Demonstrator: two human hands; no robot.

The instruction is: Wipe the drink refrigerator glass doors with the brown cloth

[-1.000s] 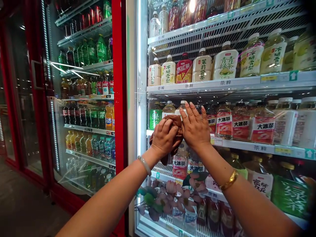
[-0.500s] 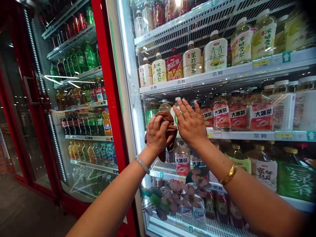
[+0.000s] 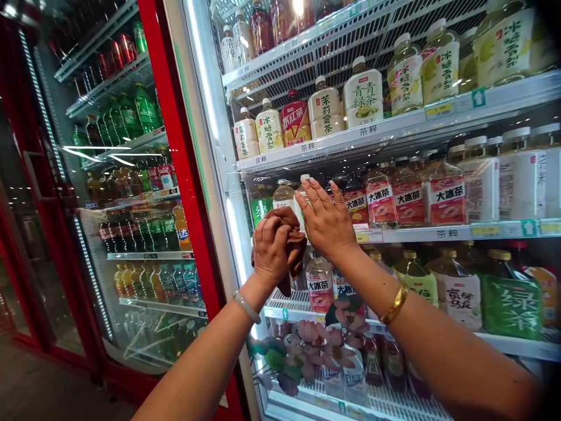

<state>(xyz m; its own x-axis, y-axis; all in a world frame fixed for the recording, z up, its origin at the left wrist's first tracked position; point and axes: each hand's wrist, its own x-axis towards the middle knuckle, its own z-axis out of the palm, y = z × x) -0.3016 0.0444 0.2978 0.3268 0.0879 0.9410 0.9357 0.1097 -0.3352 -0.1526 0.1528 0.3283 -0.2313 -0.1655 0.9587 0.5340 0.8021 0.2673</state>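
Note:
A crumpled brown cloth [image 3: 297,248] is bunched in my left hand [image 3: 270,248], whose fingers are wrapped round it near the left side of the glass door. Just to the right, my right hand [image 3: 328,221] lies flat against the glass with its fingers spread and nothing in it. The two hands are close together, with part of the cloth between them. Behind the glass stand rows of bottled drinks, among them a bottle with a red label [image 3: 319,283] below my right hand.
A red door frame [image 3: 186,175] separates this cooler from another drinks cooler at the left. White shelves [image 3: 368,130] with bottles fill the right side. Pink flower decals [image 3: 311,333] are on the lower glass.
The view has shifted a little, so the shelves and both hands appear slightly further left. My left hand still holds the cloth, a little lower relative to my right hand.

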